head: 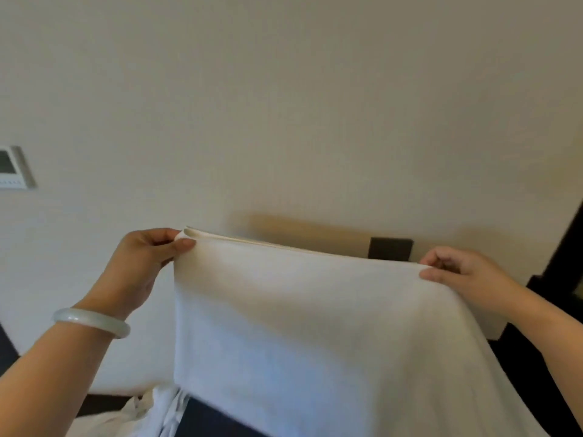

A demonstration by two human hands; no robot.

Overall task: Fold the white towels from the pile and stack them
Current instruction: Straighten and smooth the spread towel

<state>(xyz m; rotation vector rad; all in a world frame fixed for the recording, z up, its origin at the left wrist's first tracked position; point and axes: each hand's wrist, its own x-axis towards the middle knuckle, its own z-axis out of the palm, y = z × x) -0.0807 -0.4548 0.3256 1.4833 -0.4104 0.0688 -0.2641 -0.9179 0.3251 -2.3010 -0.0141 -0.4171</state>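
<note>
Towel: we hold a white towel [315,342] up before the wall [284,105], its top edge doubled, the rest hanging toward 6 o'clock.
Left hand: our left hand [142,263] pinches the top corner at 9 o'clock, thumb in front, fingers curled behind the edge.
Right hand: our right hand [467,275] pinches the 3 o'clock corner likewise.
Bangle: a pale bangle [91,321] circles our left wrist.
Pile: crumpled white cloth [148,411] lies at 7 o'clock, below the towel.
Panel: a control panel [14,167] sits on the wall at 9 o'clock.

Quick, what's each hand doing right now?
Left hand: pinches the top left corner of the white towel.
Right hand: pinches the towel's top right corner.
</note>
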